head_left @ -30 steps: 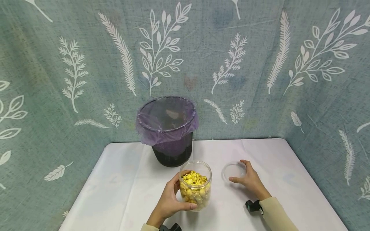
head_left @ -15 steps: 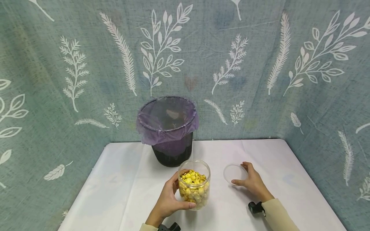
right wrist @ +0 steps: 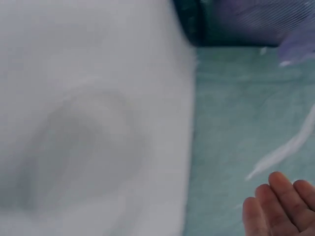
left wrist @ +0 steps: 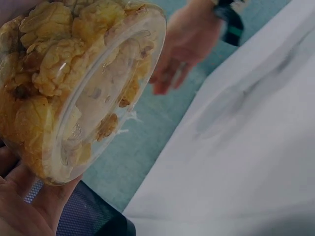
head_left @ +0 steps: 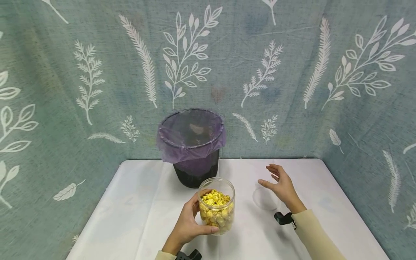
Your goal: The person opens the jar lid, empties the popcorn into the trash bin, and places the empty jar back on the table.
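My left hand (head_left: 187,224) grips a clear plastic jar (head_left: 224,219), thumb and fingers curled round its left side. Yellow popcorn (head_left: 214,198) fills much of the jar, whose top is uncovered. In the left wrist view the jar's underside (left wrist: 93,108) shows, tilted and clear of the table. A round transparent lid (head_left: 264,199) lies on the white cloth to the right; the right wrist view shows it blurred (right wrist: 88,147). Just above and beyond the lid hovers my right hand (head_left: 282,186), its fingers loosely extended and holding nothing.
Behind the jar stands a black waste bin (head_left: 198,173) lined with a purple bag (head_left: 191,153). The white-covered table (head_left: 130,206) ends at a green leaf-patterned curtain (head_left: 227,72) on the back and both sides.
My right hand has let go of the lid and risen away from it, leaving it on the table. My left hand still holds the jar, shifted very slightly.
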### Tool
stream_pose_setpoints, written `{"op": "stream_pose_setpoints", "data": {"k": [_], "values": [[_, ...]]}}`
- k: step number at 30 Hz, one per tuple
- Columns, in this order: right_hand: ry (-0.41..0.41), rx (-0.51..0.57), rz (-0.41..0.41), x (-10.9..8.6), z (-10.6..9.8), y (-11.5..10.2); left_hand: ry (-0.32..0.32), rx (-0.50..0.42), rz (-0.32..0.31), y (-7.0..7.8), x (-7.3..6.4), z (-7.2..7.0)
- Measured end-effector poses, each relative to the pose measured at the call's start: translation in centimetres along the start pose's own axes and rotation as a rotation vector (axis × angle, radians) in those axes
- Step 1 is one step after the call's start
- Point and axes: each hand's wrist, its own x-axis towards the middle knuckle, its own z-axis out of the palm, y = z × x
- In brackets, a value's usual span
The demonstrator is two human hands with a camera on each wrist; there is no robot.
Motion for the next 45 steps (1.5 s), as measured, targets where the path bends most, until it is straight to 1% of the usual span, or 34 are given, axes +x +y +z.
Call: {"op": "stream_pose_setpoints", "data": {"k": [4, 12, 16, 19, 23, 27, 31, 34, 38, 42, 45], "values": [[-0.004, 0.068, -0.071, 1.8, 0.4, -3.3, 0.01, 0.002, 0.015, 0.2, -0.2, -0.5], [-0.045, 0.142, -0.199, 5.7, 1.6, -10.0, 0.026, -0.006, 0.043, 0.7, -0.4, -1.2], [-0.065, 0.191, -0.253, 7.1, 2.8, -12.5, 0.033, 0.007, 0.059, 0.8, -0.6, -1.6], [-0.082, 0.223, -0.275, 8.0, 3.9, -13.7, 0.042, 0.018, 0.071, 1.1, -0.8, -2.2], [-0.086, 0.267, -0.278, 8.9, 5.5, -14.8, 0.055, 0.022, 0.085, 1.6, -1.2, -2.9], [-0.063, 0.323, -0.275, 9.5, 6.9, -15.7, 0.072, 0.027, 0.088, 2.2, -1.4, -3.7], [-0.037, 0.366, -0.261, 9.9, 7.9, -16.1, 0.082, 0.034, 0.092, 2.7, -1.7, -4.4], [-0.021, 0.377, -0.253, 10.1, 8.2, -16.0, 0.089, 0.037, 0.096, 3.1, -1.7, -4.8], [0.015, 0.355, -0.27, 10.3, 8.7, -15.7, 0.105, 0.062, 0.101, 3.6, -1.8, -5.7], [0.034, 0.338, -0.305, 10.4, 9.2, -15.5, 0.121, 0.095, 0.107, 4.3, -1.9, -7.1], [0.048, 0.339, -0.332, 10.5, 9.5, -15.3, 0.13, 0.116, 0.108, 5.2, -1.7, -8.4]]}}
